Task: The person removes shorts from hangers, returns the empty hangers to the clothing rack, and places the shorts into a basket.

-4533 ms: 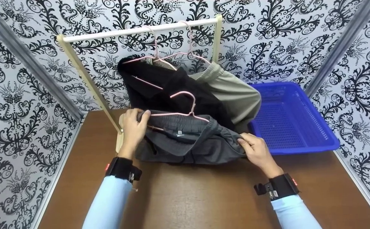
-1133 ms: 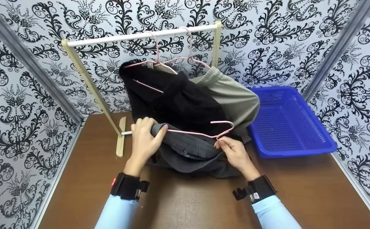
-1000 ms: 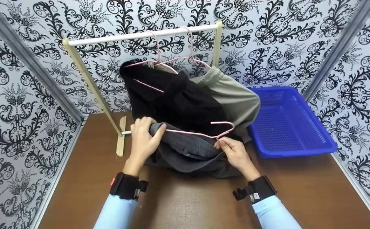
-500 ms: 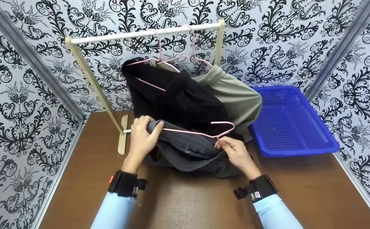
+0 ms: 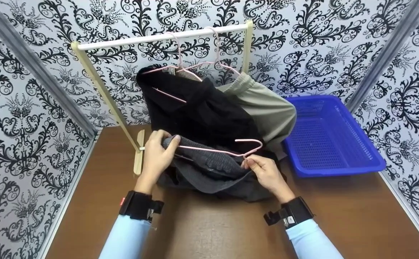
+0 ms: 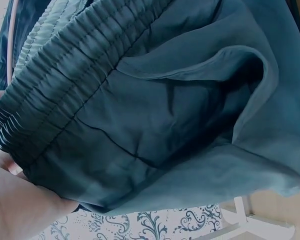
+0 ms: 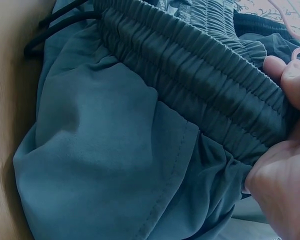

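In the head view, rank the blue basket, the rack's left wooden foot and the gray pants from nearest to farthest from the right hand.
1. Gray pants: touching the right hand, spreading to its left.
2. Blue basket: to the hand's right, apart from it.
3. Wooden foot: well to the left, past the left hand.

the person across the desk (image 5: 213, 230) has both hands on a dark gray garment: the left hand (image 5: 158, 153) grips its gathered waistband at one end of a pink hanger (image 5: 211, 148), and the right hand (image 5: 267, 172) pinches just below the hook. right behind, a black garment (image 5: 209, 111) and a pale one (image 5: 267, 104) hang from the rack (image 5: 130, 42), a blue basket (image 5: 339, 171) beside them.
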A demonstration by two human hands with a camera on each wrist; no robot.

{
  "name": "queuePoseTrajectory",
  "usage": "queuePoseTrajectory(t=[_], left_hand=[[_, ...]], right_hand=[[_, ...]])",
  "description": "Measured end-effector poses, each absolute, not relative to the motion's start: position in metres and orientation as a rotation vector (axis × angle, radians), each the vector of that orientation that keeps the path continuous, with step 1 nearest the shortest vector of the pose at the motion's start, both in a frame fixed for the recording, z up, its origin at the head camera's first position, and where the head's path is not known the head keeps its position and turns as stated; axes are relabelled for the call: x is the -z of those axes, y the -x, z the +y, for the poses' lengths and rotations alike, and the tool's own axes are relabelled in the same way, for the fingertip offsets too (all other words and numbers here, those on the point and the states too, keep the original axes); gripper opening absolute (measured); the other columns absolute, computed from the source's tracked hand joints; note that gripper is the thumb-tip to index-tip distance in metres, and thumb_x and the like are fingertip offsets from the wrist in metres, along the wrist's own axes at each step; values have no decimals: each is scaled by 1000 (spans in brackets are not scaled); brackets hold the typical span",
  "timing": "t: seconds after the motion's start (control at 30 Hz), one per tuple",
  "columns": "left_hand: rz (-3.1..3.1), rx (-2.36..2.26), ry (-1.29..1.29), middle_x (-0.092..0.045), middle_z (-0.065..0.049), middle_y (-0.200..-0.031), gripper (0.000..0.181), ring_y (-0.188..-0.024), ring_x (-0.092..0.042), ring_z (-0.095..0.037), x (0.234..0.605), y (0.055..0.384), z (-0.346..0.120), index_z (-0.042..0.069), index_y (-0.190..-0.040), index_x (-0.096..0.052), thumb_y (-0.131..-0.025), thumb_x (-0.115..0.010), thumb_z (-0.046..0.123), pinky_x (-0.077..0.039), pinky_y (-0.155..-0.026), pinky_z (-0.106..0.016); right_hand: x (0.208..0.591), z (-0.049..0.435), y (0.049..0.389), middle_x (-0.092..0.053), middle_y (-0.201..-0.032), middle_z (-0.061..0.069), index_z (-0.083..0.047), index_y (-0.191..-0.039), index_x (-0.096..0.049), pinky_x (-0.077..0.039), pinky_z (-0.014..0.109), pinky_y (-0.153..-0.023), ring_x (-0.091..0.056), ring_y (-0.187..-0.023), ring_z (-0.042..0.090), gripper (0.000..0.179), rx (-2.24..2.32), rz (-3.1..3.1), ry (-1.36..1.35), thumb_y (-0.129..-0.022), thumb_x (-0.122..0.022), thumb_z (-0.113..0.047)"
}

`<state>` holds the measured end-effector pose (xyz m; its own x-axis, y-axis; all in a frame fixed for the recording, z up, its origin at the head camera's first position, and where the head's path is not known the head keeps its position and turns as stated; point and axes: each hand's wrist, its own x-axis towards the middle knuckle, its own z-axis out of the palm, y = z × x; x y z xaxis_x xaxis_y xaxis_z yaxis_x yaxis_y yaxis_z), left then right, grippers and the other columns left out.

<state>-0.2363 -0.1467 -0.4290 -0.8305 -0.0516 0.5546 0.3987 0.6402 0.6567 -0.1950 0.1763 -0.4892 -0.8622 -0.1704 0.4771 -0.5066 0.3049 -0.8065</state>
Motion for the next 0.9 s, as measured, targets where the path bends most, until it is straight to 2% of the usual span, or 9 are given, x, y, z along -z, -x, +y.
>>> queuePoseTrajectory(t=[0.27,0.47,0.6,0.9], left_hand=[[-2327,1119,244,-63,-18,-89,22,-87,-61,-36,428,237,-149,0,-88,-66,-92,-73,20,-47,-82,-49],[-2347,1124,243,-63,-19,-90,22,-88,-61,-37,426,241,-150,-1,-89,-66,-92,-73,19,-48,-83,-50],[-2356,1144,234,-63,-19,-90,21,-88,-61,-37,424,243,-151,-1,-88,-66,-93,-73,18,-47,-84,-49],[-2377,1176,238,-64,-18,-90,19,-88,-61,-34,417,247,-151,-2,-86,-65,-93,-73,14,-47,-83,-45]], right_hand=[[496,175,200,-73,-83,15,4,-80,-68,-45,15,-76,-64,-82,8,22,-1561,-2289,-567,-98,-56,7],[491,174,199,-74,-83,11,2,-79,-68,-46,15,-78,-65,-83,7,23,-1560,-2302,-518,-99,-56,4],[494,177,201,-74,-83,13,3,-79,-67,-46,15,-79,-67,-84,9,24,-1558,-2295,-516,-99,-55,6],[493,182,204,-76,-86,9,-5,-77,-65,-48,16,-83,-69,-88,10,27,-1651,-2258,-565,-102,-56,0]])
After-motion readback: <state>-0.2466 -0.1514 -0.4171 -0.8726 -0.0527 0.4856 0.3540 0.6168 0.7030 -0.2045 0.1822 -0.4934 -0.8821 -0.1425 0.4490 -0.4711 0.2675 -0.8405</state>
